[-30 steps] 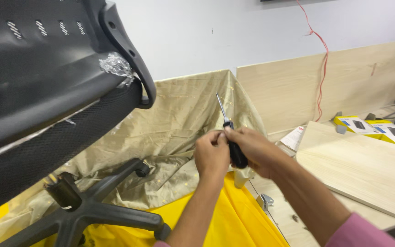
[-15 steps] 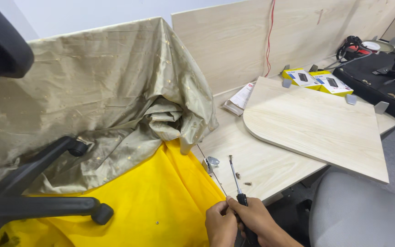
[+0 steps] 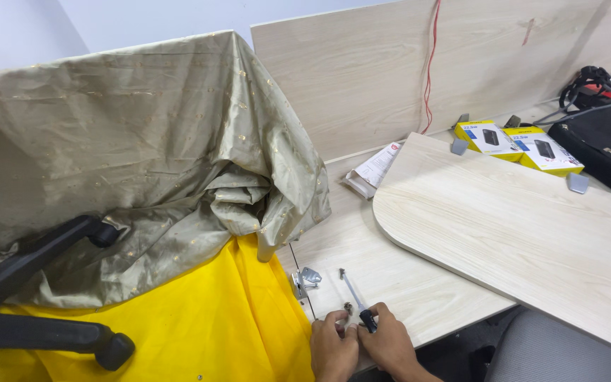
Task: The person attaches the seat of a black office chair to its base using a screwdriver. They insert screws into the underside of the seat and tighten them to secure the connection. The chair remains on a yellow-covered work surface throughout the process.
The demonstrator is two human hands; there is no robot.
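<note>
Low in the view, the right hand (image 3: pixel 390 344) grips the black handle of a screwdriver (image 3: pixel 356 300), whose shaft slants up-left over the pale wooden bench (image 3: pixel 404 276). The left hand (image 3: pixel 334 346) pinches a small screw (image 3: pixel 348 308), too small to make out clearly. A metal bracket (image 3: pixel 306 278) lies just beside the yellow cloth (image 3: pixel 199 318). Both wrists are cut off by the frame.

Bright, even light; soft shadows; edges perhaps bowed.
</note>
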